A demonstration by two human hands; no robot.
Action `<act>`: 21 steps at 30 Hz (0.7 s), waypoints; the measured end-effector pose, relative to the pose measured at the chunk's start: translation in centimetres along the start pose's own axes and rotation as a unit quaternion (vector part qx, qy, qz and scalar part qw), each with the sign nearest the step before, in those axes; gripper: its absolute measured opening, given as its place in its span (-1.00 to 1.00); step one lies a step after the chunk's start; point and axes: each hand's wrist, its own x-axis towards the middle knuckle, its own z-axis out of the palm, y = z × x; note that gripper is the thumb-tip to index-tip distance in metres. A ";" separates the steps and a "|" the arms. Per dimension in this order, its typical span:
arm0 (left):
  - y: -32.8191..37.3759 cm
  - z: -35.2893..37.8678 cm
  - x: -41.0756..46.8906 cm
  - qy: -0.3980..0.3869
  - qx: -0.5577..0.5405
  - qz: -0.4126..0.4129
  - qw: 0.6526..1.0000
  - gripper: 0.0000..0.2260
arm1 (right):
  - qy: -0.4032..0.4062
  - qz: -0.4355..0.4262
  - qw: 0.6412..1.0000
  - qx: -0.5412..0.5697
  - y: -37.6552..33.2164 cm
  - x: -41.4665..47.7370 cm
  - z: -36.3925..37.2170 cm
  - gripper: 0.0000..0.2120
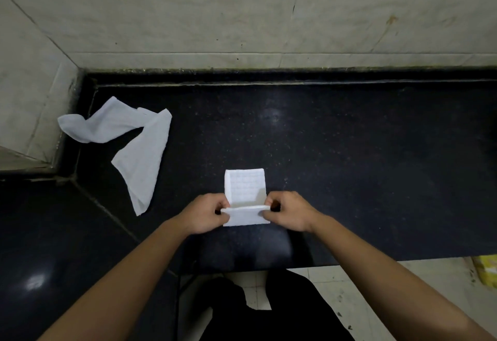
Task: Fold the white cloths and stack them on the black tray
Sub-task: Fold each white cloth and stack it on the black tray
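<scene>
A partly folded white cloth [245, 187] lies on the black counter [349, 166] in front of me. Its near end is lifted and turned over into a fold. My left hand [204, 214] pinches the left corner of that lifted edge, and my right hand [289, 210] pinches the right corner. A second white cloth [134, 147] lies crumpled and unfolded at the far left of the counter, apart from both hands. I cannot make out a black tray as separate from the dark counter.
A pale tiled wall [269, 18] rises behind the counter and a tiled side wall [32, 98] closes the left corner. The counter's front edge runs below my hands, with light floor tiles [363, 287] and a yellow object [486, 270] at the right.
</scene>
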 end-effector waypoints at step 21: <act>0.7 1.2 6.7 0.305 -0.241 -0.164 0.907 -0.73 | 0.222 0.098 0.944 0.225 0.7 7.9 0.6 -0.90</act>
